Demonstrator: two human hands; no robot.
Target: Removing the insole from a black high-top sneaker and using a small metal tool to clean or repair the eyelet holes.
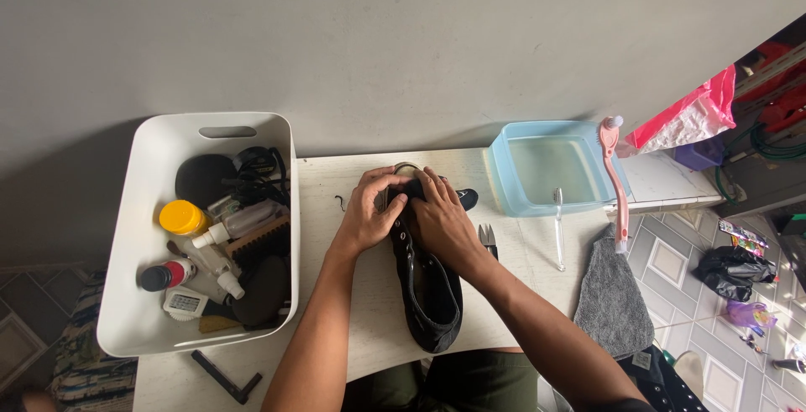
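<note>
While the shoe [428, 282] lies lengthwise toward us, we clasp its far end: left hand [368, 215] left, right hand [442, 221] right.

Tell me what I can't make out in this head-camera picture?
- Toe of the black shoe: covered by the left hand and right hand.
- Small snips: partly behind the right wrist.
- Items deep in the white bin: piled over each other, in shadow.
- Water level in the blue basin: too faint to tell.

place: home corner | signs: patterned tiled floor [672, 269] | white bin of care bottles [134, 236] at table's left edge | water basin [512, 185] at far-right corner
</note>
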